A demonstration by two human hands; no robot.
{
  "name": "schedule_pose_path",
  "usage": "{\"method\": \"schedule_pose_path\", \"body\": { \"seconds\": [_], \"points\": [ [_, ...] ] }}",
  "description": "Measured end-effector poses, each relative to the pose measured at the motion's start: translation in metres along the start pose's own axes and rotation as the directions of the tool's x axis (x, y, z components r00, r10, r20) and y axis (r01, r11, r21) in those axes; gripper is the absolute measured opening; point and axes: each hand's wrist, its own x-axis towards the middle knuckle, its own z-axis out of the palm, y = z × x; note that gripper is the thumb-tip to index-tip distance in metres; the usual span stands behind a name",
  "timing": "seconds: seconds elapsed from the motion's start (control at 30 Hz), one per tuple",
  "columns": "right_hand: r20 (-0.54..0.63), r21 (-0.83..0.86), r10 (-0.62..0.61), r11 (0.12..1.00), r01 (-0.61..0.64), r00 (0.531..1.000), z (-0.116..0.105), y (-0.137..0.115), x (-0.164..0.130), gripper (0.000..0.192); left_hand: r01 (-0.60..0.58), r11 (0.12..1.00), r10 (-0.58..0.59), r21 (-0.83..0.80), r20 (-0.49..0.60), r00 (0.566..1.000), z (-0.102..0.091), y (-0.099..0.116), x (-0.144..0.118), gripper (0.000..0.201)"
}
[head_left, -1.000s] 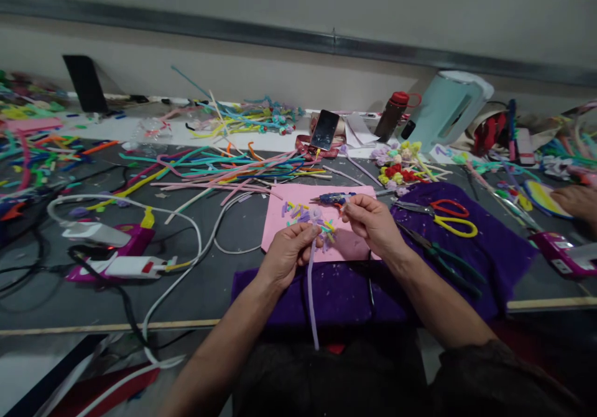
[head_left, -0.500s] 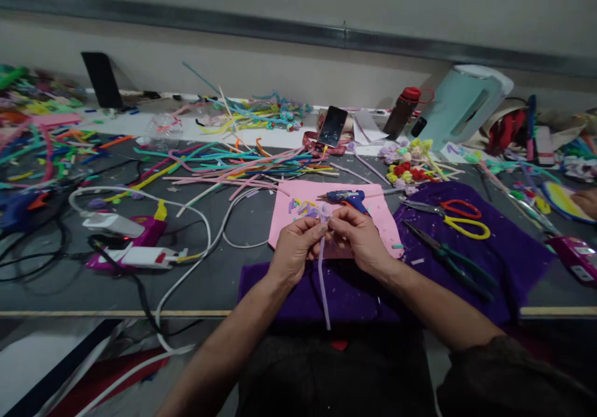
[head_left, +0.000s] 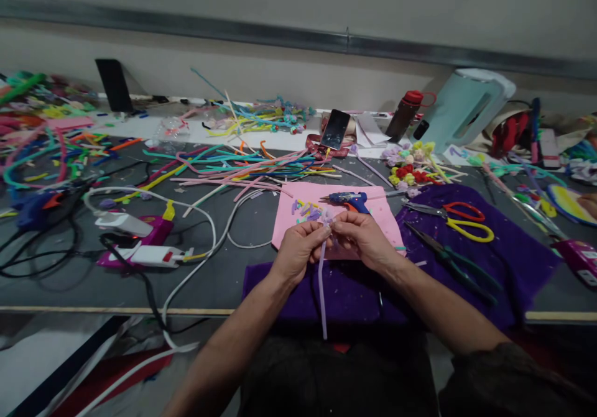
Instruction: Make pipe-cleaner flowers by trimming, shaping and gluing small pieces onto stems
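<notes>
The surface (head_left: 219,286) here is long and dark grey, shoved up against a pale wall (head_left: 233,63), with a light wooden strip (head_left: 116,310) along its front edge. Elbow room's tight-ish: a white cable (head_left: 173,296) loops over the front edge on the left, and scissors (head_left: 443,213) and dark green pliers (head_left: 448,254) lie on the purple cloth (head_left: 349,293) beside the right forearm. A bit of dark grey shows between that cable and the pink sheet (head_left: 284,227), so the left side has more give.

The pale purple fuzzy stem (head_left: 321,293) is right in the hands, over the near part of the sheet. Left hand (head_left: 298,247) has it pinched thumb to finger, nearly closed, with the tail dangling down past the cloth's front edge. Right hand (head_left: 359,237) is curled in right beside it, fingertips together at the pale purple bloom (head_left: 326,213) up top. Glue gun (head_left: 357,201) lies just beyond that hand.

Can't make out the exact grip, fingers cover the join and the bloom's blurry. Over right, a co-worker's hand (head_left: 588,204) is cut off by the view.
</notes>
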Motion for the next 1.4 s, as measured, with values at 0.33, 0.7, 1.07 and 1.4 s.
{"method": "schedule_pose_path", "body": {
  "seconds": [0.33,0.7,1.07,1.4],
  "points": [
    [0.057,0.057,0.045,0.997,-0.049,0.997,-0.003,0.0,0.001,0.021,-0.023,1.0,0.023,-0.016,-0.012,1.0,0.0,0.002,0.0,0.026],
    [0.041,-0.126,0.008,0.992,-0.003,0.999,-0.019,-0.019,0.0,0.023,0.019,0.998,-0.02,-0.053,-0.018,1.0,-0.001,0.006,0.002,0.027],
    [-0.238,-0.963,-0.248,0.19,-0.193,0.939,-0.085,-0.015,0.023,0.033,-0.01,0.994,0.004,-0.113,-0.048,0.999,-0.005,0.007,0.002,0.024],
    [-0.297,-0.897,-0.297,0.414,-0.158,0.908,-0.088,-0.011,0.026,0.021,-0.01,0.996,0.006,-0.092,-0.046,0.999,-0.006,0.005,0.002,0.027]
  ]
}}
